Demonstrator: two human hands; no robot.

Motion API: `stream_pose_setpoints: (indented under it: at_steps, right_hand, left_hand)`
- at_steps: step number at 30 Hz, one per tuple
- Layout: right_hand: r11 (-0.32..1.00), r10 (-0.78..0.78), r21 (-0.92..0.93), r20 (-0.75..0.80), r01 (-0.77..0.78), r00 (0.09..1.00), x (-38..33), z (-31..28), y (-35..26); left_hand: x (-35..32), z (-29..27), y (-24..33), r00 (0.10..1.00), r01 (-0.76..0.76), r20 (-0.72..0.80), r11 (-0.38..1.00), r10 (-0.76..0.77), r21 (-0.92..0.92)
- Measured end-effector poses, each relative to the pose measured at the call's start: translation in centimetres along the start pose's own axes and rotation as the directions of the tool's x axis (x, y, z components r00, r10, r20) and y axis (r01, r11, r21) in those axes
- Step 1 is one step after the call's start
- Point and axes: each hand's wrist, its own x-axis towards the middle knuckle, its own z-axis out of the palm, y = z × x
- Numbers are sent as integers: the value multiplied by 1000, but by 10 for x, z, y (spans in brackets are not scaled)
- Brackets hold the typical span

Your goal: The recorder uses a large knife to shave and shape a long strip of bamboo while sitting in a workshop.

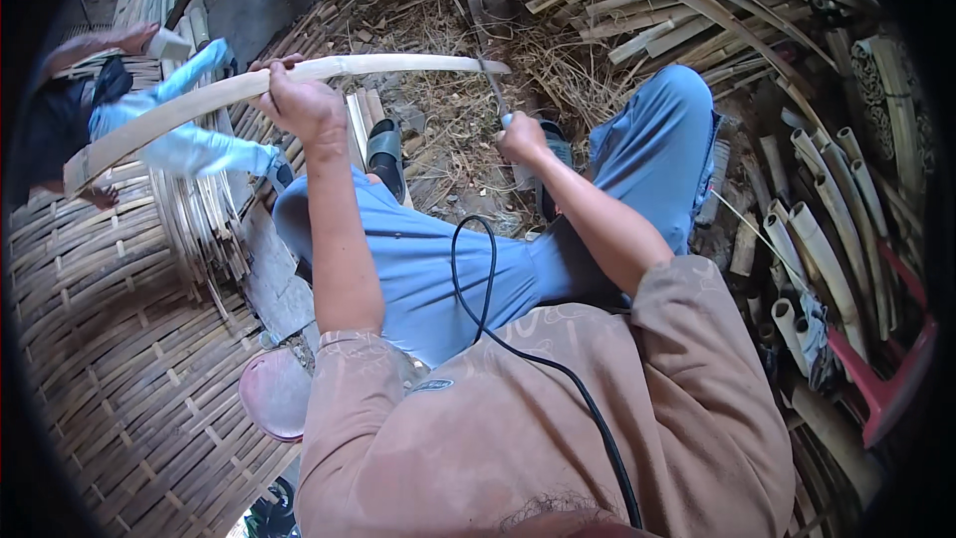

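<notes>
Beyond and leftward of the blue trousers [423,254] arcs a long pale strip [204,102], probably light, springy and sharp-edged, best gripped near mid-length. Past the trousers' left knee, the left hand [307,108] has its fingers curled around it; between the knees, the right hand [524,138] wraps its fingers around a knife [496,95].

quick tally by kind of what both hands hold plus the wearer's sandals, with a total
Long pale strip, in the left hand: 1
Knife, in the right hand: 1
Dark sandals: 2
Total: 4
</notes>
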Motion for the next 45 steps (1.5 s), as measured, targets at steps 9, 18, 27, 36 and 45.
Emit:
stream_pose_setpoints:
  at_steps: [9, 18, 27, 36, 45]
  right_hand:
    - [933, -344, 97, -55, 347, 938, 6, 40, 16]
    - [469, 207, 839, 199, -276, 958, 71, 49, 66]
    - [378, 205, 754, 497, -537, 843, 107, 72, 61]
    - [663, -89, 684, 475, -304, 876, 84, 101, 19]
    - [716, 222, 601, 286, -355, 932, 87, 81, 36]
  left_hand:
    - [25, -26, -13, 992, -44, -113, 994, 55, 95]
    - [67, -57, -20, 942, 66, -335, 992, -27, 105]
    - [95, -106, -44, 928, 44, -372, 990, 8, 132]
    - [87, -129, -60, 806, -12, -583, 989, 97, 148]
    - [92, -151, -67, 702, 93, -698, 953, 143, 288]
